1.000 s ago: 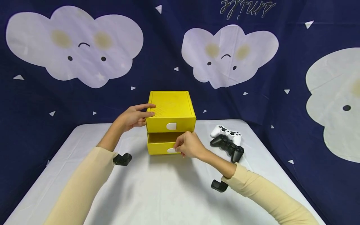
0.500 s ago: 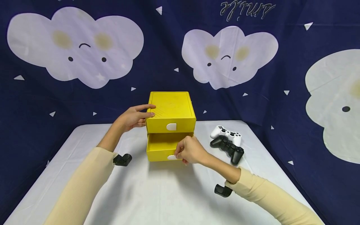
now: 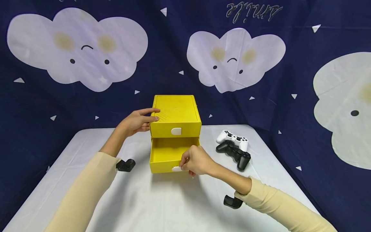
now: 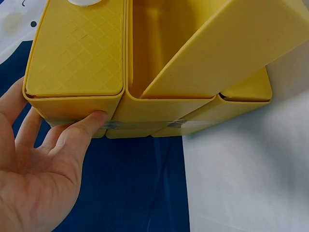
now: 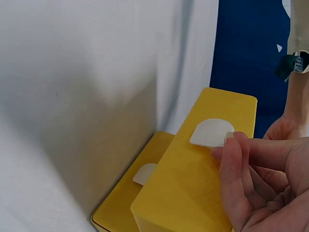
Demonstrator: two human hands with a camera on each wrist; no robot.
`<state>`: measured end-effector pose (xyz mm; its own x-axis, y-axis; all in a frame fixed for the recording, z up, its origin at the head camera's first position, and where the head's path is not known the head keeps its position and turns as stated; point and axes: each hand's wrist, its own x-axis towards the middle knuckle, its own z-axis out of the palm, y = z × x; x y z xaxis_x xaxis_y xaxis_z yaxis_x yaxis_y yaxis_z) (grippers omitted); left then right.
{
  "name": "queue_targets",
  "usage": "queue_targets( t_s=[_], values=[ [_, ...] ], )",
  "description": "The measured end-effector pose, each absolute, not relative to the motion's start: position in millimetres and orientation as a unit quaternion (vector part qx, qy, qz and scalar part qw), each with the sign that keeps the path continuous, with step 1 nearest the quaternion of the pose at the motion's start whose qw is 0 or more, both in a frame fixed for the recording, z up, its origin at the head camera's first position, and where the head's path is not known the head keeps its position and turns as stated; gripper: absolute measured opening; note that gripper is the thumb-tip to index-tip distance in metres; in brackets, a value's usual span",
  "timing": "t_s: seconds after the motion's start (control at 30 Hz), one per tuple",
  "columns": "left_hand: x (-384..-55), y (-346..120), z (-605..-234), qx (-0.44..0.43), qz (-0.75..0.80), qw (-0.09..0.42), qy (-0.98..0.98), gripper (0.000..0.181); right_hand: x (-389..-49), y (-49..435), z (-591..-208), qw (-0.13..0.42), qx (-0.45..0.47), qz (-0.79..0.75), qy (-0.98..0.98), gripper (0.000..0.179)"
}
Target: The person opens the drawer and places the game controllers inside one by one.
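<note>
A yellow plastic drawer cabinet (image 3: pixel 176 109) stands on the table, with one drawer (image 3: pixel 164 166) pulled out below the top one. Nothing shows inside the visible part of that drawer. My right hand (image 3: pixel 198 160) pinches its white handle (image 5: pixel 211 133) between thumb and fingertips. At the cabinet's left side, my left hand (image 3: pixel 136 121) rests with extended fingers on the top edge and side wall; the left wrist view shows its fingers (image 4: pixel 30 126) against the cabinet. The top drawer (image 3: pixel 157 130) is closed and has its own white handle (image 3: pixel 176 131).
A white game controller (image 3: pixel 232 139) and a black game controller (image 3: pixel 234 154) lie right of the cabinet on the white-covered table (image 3: pixel 139 199). Another yellow drawer (image 5: pixel 120 205) shows under the pulled-out one. A dark blue cloud-print cloth (image 3: pixel 168 48) hangs behind.
The right hand has moved towards the person, drawing the drawer further out and showing more of its inside. The left hand stays on the cabinet.
</note>
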<state>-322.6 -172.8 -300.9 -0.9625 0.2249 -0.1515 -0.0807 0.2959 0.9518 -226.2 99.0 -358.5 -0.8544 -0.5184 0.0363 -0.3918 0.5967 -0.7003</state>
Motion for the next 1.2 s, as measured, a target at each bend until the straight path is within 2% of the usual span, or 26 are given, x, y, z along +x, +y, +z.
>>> queue_targets(
  t_s=[1.0, 1.2],
  values=[
    [-322.6, -172.3, -300.1, 0.048, 0.603, 0.128, 0.786, 0.057, -223.0, 101.8, -358.6, 0.087, -0.264, -0.373, 0.885, 0.013],
    [-321.8, -172.4, -301.7, 0.047, 0.603, 0.127, 0.786, 0.056, -225.8, 105.2, -352.6, 0.14, -0.269, -0.366, 0.88, 0.009]
  ],
)
